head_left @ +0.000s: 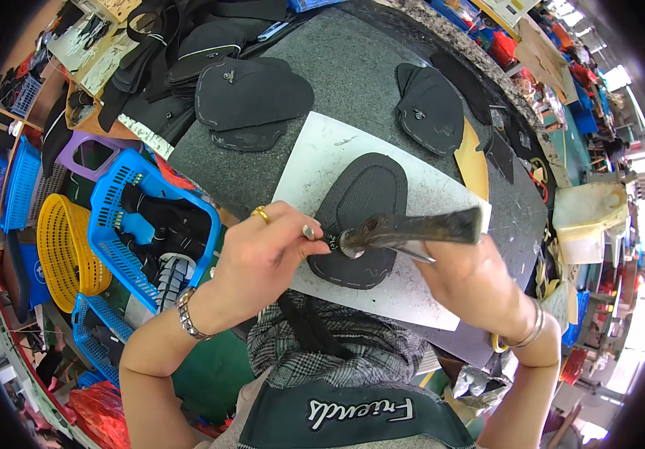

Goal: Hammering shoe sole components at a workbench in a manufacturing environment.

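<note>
Black shoe piece (360, 217) on white sheet (315, 161); hammer (412, 228) over it.

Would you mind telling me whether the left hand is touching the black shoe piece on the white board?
Touching: the head view shows the left hand with fingertips pressed onto the black shoe piece.

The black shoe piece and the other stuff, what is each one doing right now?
Black shoe piece: lying flat on the white sheet.
Hammer: held in the right hand, head down on the piece's edge.
Left hand: fingertips pinching the piece's edge beside the hammer head.
Blue basket: open, with dark pieces inside.
Yellow basket: open; contents cannot be made out.
Black piece stack: lying flat on the grey table.
</note>
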Available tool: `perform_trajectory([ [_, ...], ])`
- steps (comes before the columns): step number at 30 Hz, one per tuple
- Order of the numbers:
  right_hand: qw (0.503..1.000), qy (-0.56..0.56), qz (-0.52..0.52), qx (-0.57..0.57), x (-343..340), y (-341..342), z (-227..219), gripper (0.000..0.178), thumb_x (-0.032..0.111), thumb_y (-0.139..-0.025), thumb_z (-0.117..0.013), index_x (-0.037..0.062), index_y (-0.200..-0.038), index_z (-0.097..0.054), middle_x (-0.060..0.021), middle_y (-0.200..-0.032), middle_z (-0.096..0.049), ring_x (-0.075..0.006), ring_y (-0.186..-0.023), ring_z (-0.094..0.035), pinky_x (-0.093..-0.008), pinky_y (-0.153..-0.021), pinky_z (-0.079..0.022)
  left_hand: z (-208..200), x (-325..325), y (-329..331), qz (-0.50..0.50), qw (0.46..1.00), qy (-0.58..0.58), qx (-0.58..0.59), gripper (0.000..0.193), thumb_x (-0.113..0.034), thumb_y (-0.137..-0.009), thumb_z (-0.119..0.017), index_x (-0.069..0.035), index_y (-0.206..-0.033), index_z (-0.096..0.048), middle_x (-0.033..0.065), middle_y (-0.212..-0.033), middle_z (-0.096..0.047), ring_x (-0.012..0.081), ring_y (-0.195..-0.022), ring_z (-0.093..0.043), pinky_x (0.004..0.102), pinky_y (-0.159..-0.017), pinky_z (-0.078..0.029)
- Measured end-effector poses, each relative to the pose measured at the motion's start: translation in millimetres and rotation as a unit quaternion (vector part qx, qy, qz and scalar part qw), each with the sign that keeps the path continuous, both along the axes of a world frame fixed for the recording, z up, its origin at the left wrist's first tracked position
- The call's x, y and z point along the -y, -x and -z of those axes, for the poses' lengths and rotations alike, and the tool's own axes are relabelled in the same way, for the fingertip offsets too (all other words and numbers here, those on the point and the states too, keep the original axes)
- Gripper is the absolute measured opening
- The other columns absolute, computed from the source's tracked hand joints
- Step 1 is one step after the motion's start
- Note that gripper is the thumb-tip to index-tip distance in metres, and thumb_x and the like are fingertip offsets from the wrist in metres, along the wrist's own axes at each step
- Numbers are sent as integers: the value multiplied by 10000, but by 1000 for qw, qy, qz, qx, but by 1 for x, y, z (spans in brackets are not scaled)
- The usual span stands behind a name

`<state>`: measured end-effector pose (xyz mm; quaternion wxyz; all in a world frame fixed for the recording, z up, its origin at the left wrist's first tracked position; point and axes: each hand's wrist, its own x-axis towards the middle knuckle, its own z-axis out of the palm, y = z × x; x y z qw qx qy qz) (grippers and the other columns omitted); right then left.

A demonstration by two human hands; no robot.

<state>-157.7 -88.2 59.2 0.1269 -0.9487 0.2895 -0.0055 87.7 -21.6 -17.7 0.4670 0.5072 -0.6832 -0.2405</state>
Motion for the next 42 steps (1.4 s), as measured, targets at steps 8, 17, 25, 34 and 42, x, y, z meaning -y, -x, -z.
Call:
perform_trajectory([
  [8,995,75,2,71,1,-20,-57,266,25,-785,-674,5,-1035,-588,-145,-814,-549,-277,-639,-511,-357,-587,-409,-10,1,-2,34,991,25,127,115,41,-774,-652,-13,-859,-596,97,-770,-603,216,-663,-630,295,-569,-499],
  [17,974,54,128,178,-2,-27,-67,205,9,-815,-674,6,-1001,-587,-94,-828,-600,-178,-659,-557,-301,-587,-416,1,9,-1,-16,974,-146,-172,69,44,-812,-657,20,-803,-592,69,-760,-648,112,-699,-623,244,-633,-506],
  [25,998,35,44,-25,-1,-19,-68,272,11,-735,-652,1,-991,-560,-210,-880,-526,-420,-803,-492,-438,-697,-421,-11,14,1,-2,991,-118,-66,65,-2,-835,-638,9,-866,-582,71,-770,-636,132,-683,-627,258,-610,-497],
  [34,976,20,128,172,0,-25,-62,264,-17,-751,-665,-13,-1002,-583,-164,-875,-600,-314,-707,-562,-381,-607,-445,-3,11,5,-9,999,-39,-6,115,30,-788,-664,11,-842,-564,84,-738,-618,203,-678,-624,257,-602,-491],
  [42,996,7,73,58,6,-26,-70,269,-14,-748,-648,-14,-1007,-579,-183,-840,-567,-380,-758,-537,-399,-711,-446,-2,22,1,-40,946,-225,-230,109,17,-819,-659,33,-836,-552,98,-759,-651,142,-700,-652,252,-627,-506],
])
